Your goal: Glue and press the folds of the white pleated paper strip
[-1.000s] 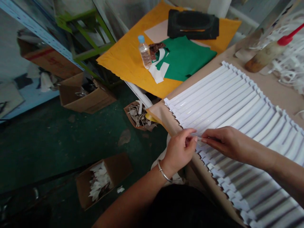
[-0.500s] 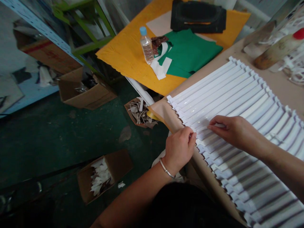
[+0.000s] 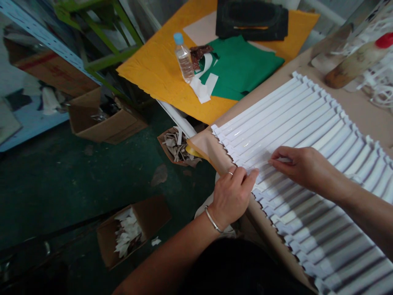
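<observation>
Pleated white strips (image 3: 294,119) under the right hand (image 3: 307,170), fingers pinching one fold; left hand (image 3: 230,196), fingers together against brown paper (image 3: 205,145).

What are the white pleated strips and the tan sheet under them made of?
The white pleated strips look like glossy plastic film or coated paper: sharp highlights run along the folds. The tan sheet looks like matte kraft paper, dull, creased at its edge.

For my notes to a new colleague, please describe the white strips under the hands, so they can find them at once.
Find the long bench covered in tan kraft paper, beside a bright orange sheet. On the bench lies a wide, overlapping row of glossy white pleated strips. Its notched ends set it apart from the loose white strings nearby; the right hand lies on it, the left hand at its edge.
</observation>
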Demonstrator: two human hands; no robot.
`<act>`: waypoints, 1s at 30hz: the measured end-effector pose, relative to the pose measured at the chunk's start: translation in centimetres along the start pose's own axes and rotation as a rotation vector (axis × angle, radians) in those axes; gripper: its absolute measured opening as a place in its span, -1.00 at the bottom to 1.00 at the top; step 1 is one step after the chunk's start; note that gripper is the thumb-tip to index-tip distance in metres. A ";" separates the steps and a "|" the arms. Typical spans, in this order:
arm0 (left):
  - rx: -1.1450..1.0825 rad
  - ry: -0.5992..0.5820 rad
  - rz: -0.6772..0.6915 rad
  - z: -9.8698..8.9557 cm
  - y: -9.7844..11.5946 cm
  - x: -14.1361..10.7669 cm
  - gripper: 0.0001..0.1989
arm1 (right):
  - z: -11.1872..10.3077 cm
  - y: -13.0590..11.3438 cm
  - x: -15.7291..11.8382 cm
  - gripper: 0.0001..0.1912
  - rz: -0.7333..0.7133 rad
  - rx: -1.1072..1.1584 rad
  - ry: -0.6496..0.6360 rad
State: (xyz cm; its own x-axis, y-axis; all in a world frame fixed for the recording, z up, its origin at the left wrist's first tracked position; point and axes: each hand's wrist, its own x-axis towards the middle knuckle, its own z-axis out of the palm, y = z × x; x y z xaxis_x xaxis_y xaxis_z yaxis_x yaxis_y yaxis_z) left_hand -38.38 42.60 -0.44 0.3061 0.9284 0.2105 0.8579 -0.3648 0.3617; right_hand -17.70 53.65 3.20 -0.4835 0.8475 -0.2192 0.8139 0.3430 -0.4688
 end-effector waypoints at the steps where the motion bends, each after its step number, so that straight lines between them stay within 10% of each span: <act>1: 0.023 -0.008 -0.005 0.1 0.1 0.1 -0.66 | 0.0 -0.1 0.0 -0.70 0.006 -0.004 -0.005; 15: 0.059 0.030 -0.057 0.5 0.5 0.4 -0.67 | -7.4 8.9 2.0 -0.79 0.228 -0.165 0.152; 30: 0.002 0.088 -0.061 0.4 0.5 0.7 -0.66 | -4.9 11.5 3.8 -0.73 0.204 -0.159 0.178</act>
State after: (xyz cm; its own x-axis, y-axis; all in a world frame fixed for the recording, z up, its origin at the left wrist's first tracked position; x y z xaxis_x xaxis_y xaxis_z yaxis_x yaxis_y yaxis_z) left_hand -37.59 43.09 -0.52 0.2162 0.9391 0.2670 0.8746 -0.3078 0.3745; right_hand -8.59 62.85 1.13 -0.2526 0.9581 -0.1351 0.9352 0.2059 -0.2880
